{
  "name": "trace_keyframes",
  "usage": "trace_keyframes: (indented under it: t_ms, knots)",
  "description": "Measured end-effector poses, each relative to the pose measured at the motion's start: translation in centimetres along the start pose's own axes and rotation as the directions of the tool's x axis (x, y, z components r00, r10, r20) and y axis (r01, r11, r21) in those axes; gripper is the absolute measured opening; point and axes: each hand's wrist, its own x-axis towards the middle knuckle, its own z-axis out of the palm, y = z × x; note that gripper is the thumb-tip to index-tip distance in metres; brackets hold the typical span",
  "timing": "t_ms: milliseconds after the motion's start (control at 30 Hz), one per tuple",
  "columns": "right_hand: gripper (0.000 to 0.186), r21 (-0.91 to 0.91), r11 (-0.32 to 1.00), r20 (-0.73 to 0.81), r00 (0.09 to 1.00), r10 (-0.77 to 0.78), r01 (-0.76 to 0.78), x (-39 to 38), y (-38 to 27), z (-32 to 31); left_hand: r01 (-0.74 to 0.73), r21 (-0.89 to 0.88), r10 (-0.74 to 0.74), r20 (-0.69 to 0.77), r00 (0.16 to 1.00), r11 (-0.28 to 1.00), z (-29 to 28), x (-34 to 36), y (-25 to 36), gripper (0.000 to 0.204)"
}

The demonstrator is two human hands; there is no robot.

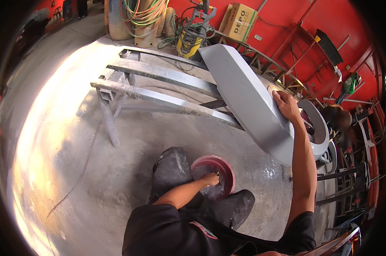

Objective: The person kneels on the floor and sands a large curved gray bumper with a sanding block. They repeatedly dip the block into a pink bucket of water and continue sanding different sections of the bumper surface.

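Observation:
A long grey molded panel (248,98), with a curved arm at its right end, lies across a metal stand (159,94). My right hand (287,104) grips the panel's upper edge, fingers bent over it near a small pale shape I cannot make out. My left hand (209,179) is down inside a red basin (227,168) of cloudy liquid between my knees, closed on a small yellow thing (217,174) that is mostly hidden.
Behind the stand are a yellow machine (187,39), coiled hoses (139,13), cylinders and a cardboard box (240,23). Metal frames (289,64) line the red wall. A person's blurred head (342,117) shows at the right. A cord (77,183) runs along the floor (95,170).

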Motion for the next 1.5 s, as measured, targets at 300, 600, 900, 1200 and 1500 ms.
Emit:
trace_keyframes:
  t_ms: [300,600,900,1200,1500]
  knots:
    - [0.109,0.355,0.889,0.459,0.882,0.105,-0.291,0.7,4.6,1.9,-0.670,-0.284,0.116,-0.866,0.486,0.686,-20.7,-20.8,21.7,0.059]
    - [0.105,0.318,0.878,0.536,0.832,0.145,-0.358,2.3,2.6,0.9,-0.332,0.003,0.012,-1.000,0.025,0.943,-31.9,-7.5,28.7,0.064]
    - [0.089,0.456,0.796,0.608,0.793,0.050,-0.399,0.3,1.4,0.0,-0.402,-0.037,0.047,-0.979,0.198,0.915,-39.3,-5.6,28.1,0.075]
    - [0.098,0.476,0.808,0.627,0.778,-0.035,-0.346,2.0,1.5,1.8,-0.326,0.003,0.074,-0.976,0.205,0.946,-49.9,-3.8,21.8,0.069]
    - [0.104,0.315,0.891,0.662,0.748,0.041,-0.327,6.4,0.8,0.4,-0.395,0.375,0.453,-0.883,0.123,0.839,-35.3,-12.0,26.9,0.057]
